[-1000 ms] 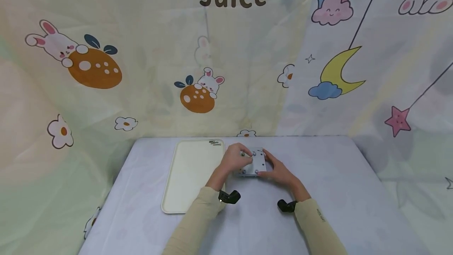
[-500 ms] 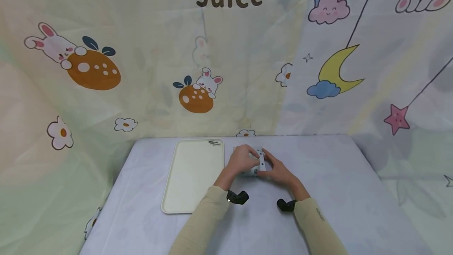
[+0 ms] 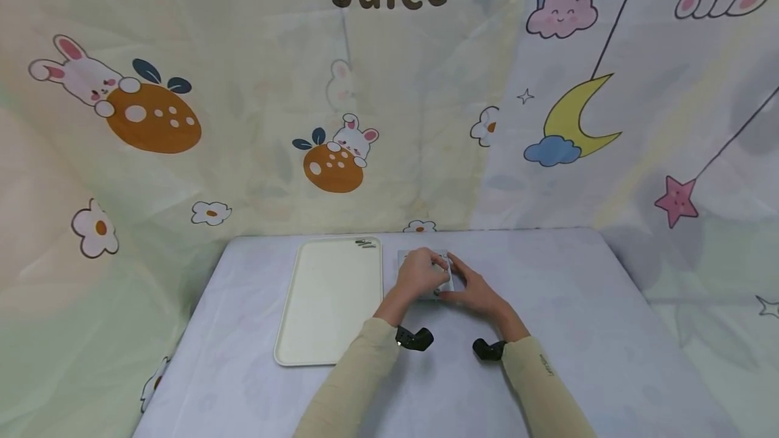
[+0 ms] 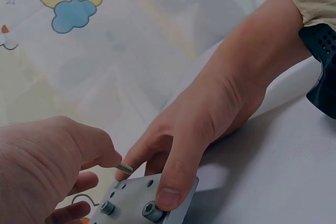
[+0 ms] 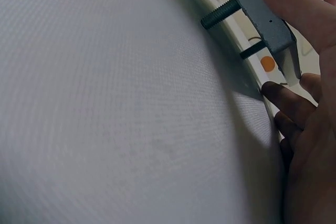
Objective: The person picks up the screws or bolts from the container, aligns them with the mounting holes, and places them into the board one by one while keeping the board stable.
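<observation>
A grey metal plate (image 4: 128, 196) with drilled holes and socket-head screws (image 4: 152, 211) is held at its right edge by my right hand (image 3: 477, 292), thumb on the near corner, fingers at the far side. Threaded screw shanks (image 5: 221, 13) stick out from its underside in the right wrist view. My left hand (image 3: 421, 274) is over the plate and covers much of it in the head view. Between its thumb and finger it pinches a small screw (image 4: 125, 168), thread showing, just above the plate's holes. The screw's head is hidden by the fingers.
A cream tray (image 3: 328, 303) lies left of the plate, with several small dark screws or pins (image 3: 365, 243) in its far right corner. White cloth (image 3: 548, 303) covers the table. A printed curtain (image 3: 243, 86) hangs behind the far edge.
My left hand has moved right across the plate with the small screw, covering more of it. My right hand keeps its grip on the plate's edge. The head view has shifted slightly.
</observation>
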Demonstrator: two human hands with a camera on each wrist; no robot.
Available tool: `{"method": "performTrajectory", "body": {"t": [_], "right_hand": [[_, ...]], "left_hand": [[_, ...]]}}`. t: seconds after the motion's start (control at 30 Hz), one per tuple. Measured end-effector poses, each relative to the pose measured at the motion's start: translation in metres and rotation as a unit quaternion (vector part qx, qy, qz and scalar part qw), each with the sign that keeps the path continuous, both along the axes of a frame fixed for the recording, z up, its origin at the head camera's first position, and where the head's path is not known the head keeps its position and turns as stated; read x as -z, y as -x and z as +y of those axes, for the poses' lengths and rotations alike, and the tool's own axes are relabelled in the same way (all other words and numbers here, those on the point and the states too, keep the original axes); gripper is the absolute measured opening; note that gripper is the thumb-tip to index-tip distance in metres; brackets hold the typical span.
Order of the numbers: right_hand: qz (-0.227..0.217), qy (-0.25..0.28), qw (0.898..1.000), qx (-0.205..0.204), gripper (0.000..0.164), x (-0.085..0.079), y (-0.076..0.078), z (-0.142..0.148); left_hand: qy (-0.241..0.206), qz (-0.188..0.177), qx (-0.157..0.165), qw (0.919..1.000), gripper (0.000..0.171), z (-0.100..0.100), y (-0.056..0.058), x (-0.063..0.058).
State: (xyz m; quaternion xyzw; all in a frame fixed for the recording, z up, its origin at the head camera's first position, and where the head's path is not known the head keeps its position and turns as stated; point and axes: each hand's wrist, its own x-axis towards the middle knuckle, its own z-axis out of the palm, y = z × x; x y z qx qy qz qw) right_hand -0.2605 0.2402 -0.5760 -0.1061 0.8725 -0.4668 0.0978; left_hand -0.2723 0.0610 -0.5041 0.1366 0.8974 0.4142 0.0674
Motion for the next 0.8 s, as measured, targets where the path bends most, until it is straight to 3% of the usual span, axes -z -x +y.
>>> {"method": "performTrajectory", "body": {"t": [0.33, 0.6, 0.8], "right_hand": [[0.003, 0.002, 1.0, 0.002, 0.107, -0.003, 0.003, 0.0], [0.009, -0.001, 1.0, -0.005, 0.104, 0.002, 0.002, 0.001], [0.017, 0.004, 1.0, -0.009, 0.104, 0.001, 0.001, 0.002]], "left_hand": [[0.013, 0.002, 0.0, 0.9999, 0.008, 0.004, 0.004, 0.0], [0.015, -0.009, 0.004, 0.9998, 0.007, 0.006, 0.002, 0.009], [0.019, 0.002, -0.001, 0.9998, 0.009, 0.008, 0.002, 0.014]]}}
